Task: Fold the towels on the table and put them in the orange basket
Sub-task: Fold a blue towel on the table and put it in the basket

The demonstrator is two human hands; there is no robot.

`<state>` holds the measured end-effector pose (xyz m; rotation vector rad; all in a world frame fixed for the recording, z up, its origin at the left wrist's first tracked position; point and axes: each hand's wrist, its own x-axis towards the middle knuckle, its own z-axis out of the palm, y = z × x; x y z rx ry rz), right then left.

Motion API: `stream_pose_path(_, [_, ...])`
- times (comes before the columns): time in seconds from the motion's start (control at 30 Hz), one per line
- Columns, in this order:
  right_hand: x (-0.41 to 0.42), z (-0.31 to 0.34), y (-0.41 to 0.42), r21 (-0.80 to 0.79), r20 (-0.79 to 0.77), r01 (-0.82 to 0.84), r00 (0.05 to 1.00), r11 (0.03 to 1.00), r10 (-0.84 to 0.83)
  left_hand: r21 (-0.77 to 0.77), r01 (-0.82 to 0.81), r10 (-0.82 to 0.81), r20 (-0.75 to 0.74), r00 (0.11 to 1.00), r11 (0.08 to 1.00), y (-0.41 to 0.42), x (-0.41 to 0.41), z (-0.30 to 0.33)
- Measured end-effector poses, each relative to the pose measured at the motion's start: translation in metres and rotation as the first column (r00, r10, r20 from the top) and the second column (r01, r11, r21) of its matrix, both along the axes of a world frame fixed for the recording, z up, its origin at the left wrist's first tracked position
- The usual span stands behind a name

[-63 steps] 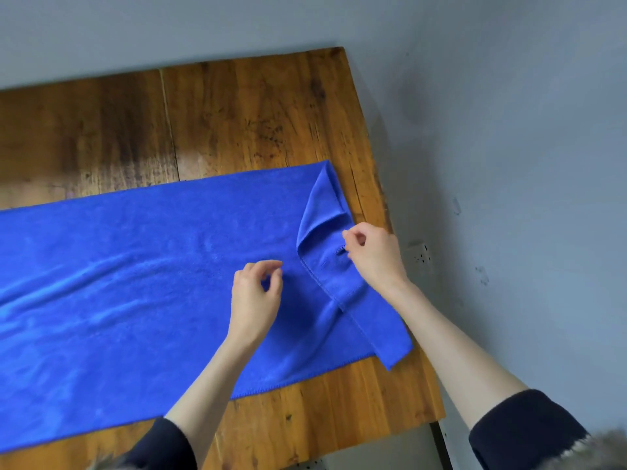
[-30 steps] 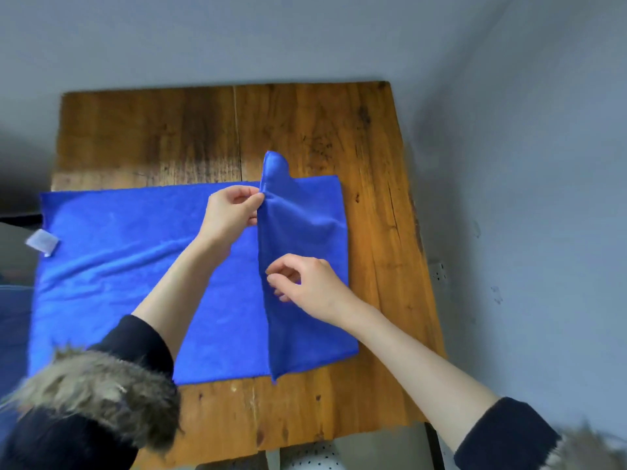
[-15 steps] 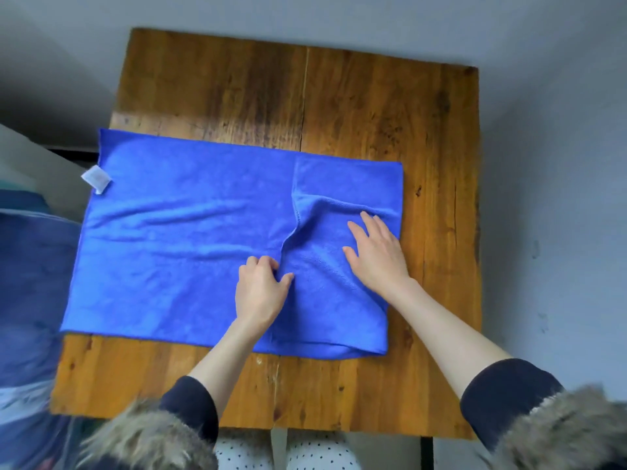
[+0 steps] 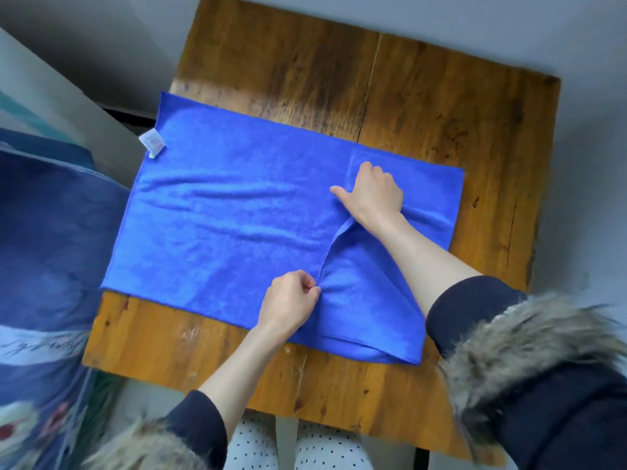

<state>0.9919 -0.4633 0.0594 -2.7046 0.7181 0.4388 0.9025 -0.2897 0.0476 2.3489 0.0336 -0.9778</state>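
Observation:
A blue towel (image 4: 230,212) lies spread on the wooden table (image 4: 441,106), its right end folded over onto itself as a flap (image 4: 366,300). A white label (image 4: 152,142) sticks out at its far left corner. My left hand (image 4: 290,301) pinches the flap's free edge near the front of the table. My right hand (image 4: 375,195) sits farther back on the same edge, fingers curled onto the cloth and thumb pointing left. Between the two hands the edge is lifted slightly. The orange basket is not in view.
Dark blue patterned fabric (image 4: 51,252) fills the left side beside the table. Grey walls (image 4: 590,164) close in behind and to the right. Bare wood shows behind the towel and along the table's front edge (image 4: 190,347).
The right end of the towel was folded over to the left and laid flat. Both hands have since moved to the flap's free edge, the right hand shifting back and left, and now hold it.

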Motion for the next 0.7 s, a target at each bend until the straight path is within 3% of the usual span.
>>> stream_pose_path(0.13, [0.005,-0.002,0.002,-0.076,-0.015,0.01,1.0,0.997,-0.011,-0.179,-0.123,0.109,-0.088,0.99,0.976,0.007,0.006,0.004])
stream_pose_path(0.33, [0.001,0.028,0.006,0.142,0.21,0.227,0.944,0.963,-0.254,-0.328,-0.162,0.126,-0.129,0.984,0.931,0.037,0.018,0.023])
stream_pose_path(0.7, [0.056,0.106,0.096,0.226,0.502,0.023,0.854,0.974,-0.137,-0.424,-0.21,0.228,-0.009,0.974,0.881,0.146,0.08,0.087])
